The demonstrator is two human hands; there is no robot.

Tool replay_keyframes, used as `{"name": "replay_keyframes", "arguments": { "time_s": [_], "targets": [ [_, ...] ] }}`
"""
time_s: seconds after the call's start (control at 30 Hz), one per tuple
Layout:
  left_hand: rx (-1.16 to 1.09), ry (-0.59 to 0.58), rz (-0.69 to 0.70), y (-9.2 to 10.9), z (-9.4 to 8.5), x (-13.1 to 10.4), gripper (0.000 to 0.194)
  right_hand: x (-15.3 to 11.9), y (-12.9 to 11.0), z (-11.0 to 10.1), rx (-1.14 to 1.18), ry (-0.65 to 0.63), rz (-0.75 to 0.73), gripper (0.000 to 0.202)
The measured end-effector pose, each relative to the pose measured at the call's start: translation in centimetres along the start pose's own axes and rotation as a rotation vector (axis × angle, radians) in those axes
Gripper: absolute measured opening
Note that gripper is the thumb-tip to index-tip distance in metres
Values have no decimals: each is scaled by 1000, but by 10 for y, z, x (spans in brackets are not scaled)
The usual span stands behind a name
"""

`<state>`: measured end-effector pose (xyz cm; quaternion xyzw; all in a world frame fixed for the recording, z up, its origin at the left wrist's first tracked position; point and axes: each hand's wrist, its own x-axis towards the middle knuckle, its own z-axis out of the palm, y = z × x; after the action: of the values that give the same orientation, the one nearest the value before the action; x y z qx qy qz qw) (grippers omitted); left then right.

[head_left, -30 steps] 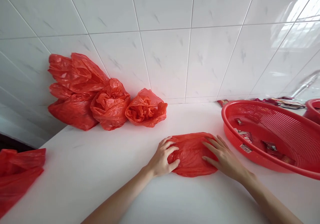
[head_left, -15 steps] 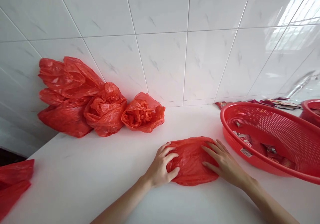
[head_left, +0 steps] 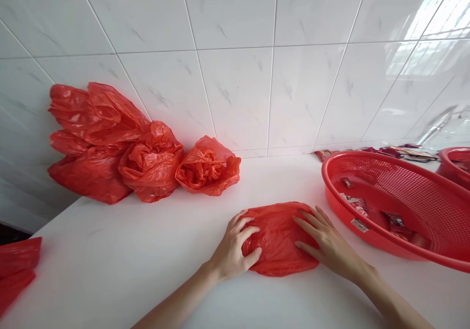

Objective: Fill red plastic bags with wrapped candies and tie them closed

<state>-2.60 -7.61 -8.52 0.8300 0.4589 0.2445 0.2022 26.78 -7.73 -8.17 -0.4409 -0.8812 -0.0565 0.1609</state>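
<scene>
A red plastic bag (head_left: 279,241) lies on the white table in front of me, spread rather flat. On its left edge rests my left hand (head_left: 237,248), fingers apart and curved over the plastic. My right hand (head_left: 326,243) touches the right side of the same bag, its fingers spread across the top. Neither hand is closed round the bag. What lies inside the bag cannot be made out.
Bunched red bags (head_left: 150,162) stand against the tiled wall at the left. A large red basket (head_left: 374,236) with small packets is at the right, another basket (head_left: 450,167) behind it. More red plastic (head_left: 18,265) shows at the left edge.
The view has shifted slightly, so the bags and basket appear a little further left. Both hands keep the same place on the bag.
</scene>
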Motion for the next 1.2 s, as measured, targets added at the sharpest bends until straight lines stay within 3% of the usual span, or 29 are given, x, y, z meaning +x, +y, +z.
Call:
{"name": "replay_keyframes", "arguments": {
  "time_s": [0.2,0.43,0.67,0.93,1.07,1.2],
  "targets": [
    [117,143,43,0,1,-1,26,2,-5,-5,38,6,50,32],
    [147,308,188,2,5,-6,15,8,-15,-15,114,-15,90,12],
    [113,401,456,20,6,-13,15,9,-17,-20,118,-8,85,13],
    [-33,478,531,25,14,-17,18,8,-17,-21,151,44,87,15],
    [-48,448,572,25,30,-28,16,8,-21,-20,181,56,74,15],
    [-20,502,757,19,61,-38,17,12,-29,-25,195,149,8,26]
  ]
}}
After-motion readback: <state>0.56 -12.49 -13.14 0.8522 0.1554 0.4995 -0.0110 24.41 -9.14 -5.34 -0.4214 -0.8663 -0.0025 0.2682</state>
